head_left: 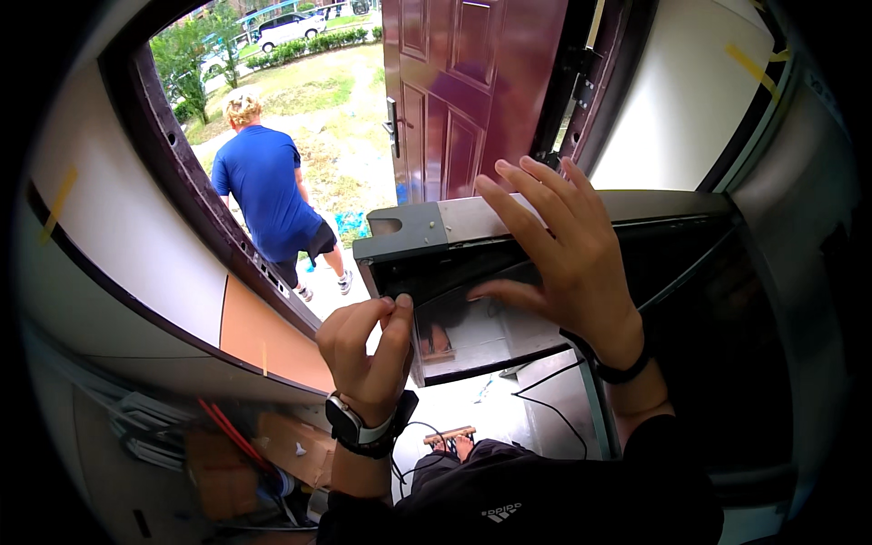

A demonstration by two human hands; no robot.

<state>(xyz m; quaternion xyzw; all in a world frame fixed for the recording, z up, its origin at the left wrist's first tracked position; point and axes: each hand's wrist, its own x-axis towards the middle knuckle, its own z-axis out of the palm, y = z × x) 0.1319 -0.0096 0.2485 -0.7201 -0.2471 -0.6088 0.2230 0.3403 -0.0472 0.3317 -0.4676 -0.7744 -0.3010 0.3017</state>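
In front of me stands a metal cabinet (663,207) with a brushed steel top rim and a dark hollow inside. A grey plastic corner piece (409,227) with a notch caps its left end. My left hand (363,350) is closed at the cabinet's left edge, thumb and index fingertip pressed together just below the corner piece. Whatever lies between those fingertips is hidden. Over the steel rim, my right hand (577,259) is spread, fingers up and thumb out to the left, holding nothing. Beneath it a shiny, reflective panel (481,331) shows inside the cabinet.
A dark red door (472,91) stands open beyond the cabinet. Past its frame (182,159), a person in a blue shirt (263,182) is outside, back toward me. Cardboard boxes (300,445), red rods (232,427) and grey tubing (154,418) lie at lower left. A black cable (554,409) hangs below.
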